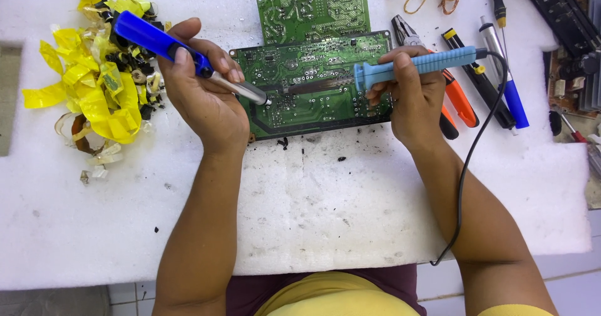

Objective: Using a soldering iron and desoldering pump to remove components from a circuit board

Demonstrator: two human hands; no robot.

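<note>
Scene: A person at a white foam-covered tabletop [313, 216] works two tools over a green circuit board [313, 84], solder side up, lying at the centre of the frame.
Left hand: The left hand [203, 97] is wrapped round a blue desoldering pump [166, 43], fingers curled along the barrel; its metal nozzle meets the board at 9 o'clock of the board's middle.
Right hand: The right hand [410, 97] is clenched round the light-blue handle of a soldering iron [407, 65], its shaft running toward 9 o'clock until the tip almost touches the nozzle.
Handling: The board looks light, stiff and brittle, best taken by its bare edges; the iron's metal end is probably hot, so only the plastic handle is safe.
Cord: A black cord [469, 159] trails from the handle toward 6 o'clock, off the tabletop.
Surroundings: A second green board [310, 6] lies at 12 o'clock; a heap of yellow tape scraps [94, 84] at 9 o'clock; pliers and screwdrivers [482, 84] at 3 o'clock.
Hard to see: The joint under the tips is too small to make out; the right hand covers the board's right edge; objects at the far right are cut off.
</note>
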